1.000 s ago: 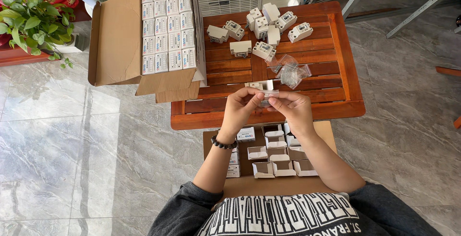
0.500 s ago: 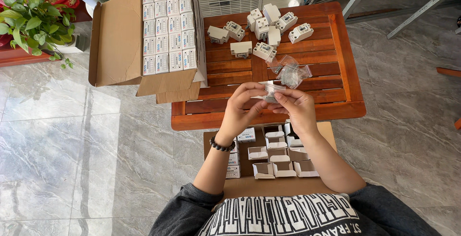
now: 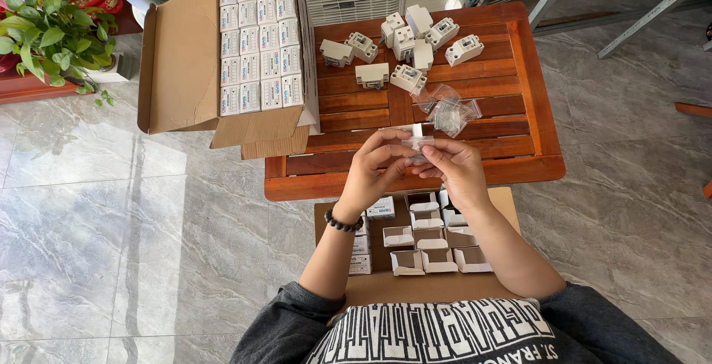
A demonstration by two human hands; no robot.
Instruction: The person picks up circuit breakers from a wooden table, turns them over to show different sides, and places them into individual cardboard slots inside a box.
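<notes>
Hands meet just above the near edge of the wooden tabletop (image 3: pixel 519 60): the left hand (image 3: pixel 373 173) and the right hand (image 3: pixel 456 171) both pinch one small white part in a clear plastic bag (image 3: pixel 415 144), fingertips pressed together on it from either side. A second ago the part sat a little higher and further out over the slats; it has since been drawn in toward the body and the fingers have closed tighter round it, which I judge to mean the bag is being worked around the part rather than set down. Beyond lie a loose heap of clear bags (image 3: pixel 445 108) and a cluster of bare white parts (image 3: pixel 404 45). Below the hands, a carton of open small boxes (image 3: pixel 434 249) waits; a larger carton of closed boxes (image 3: pixel 256 45) stands to the left.
</notes>
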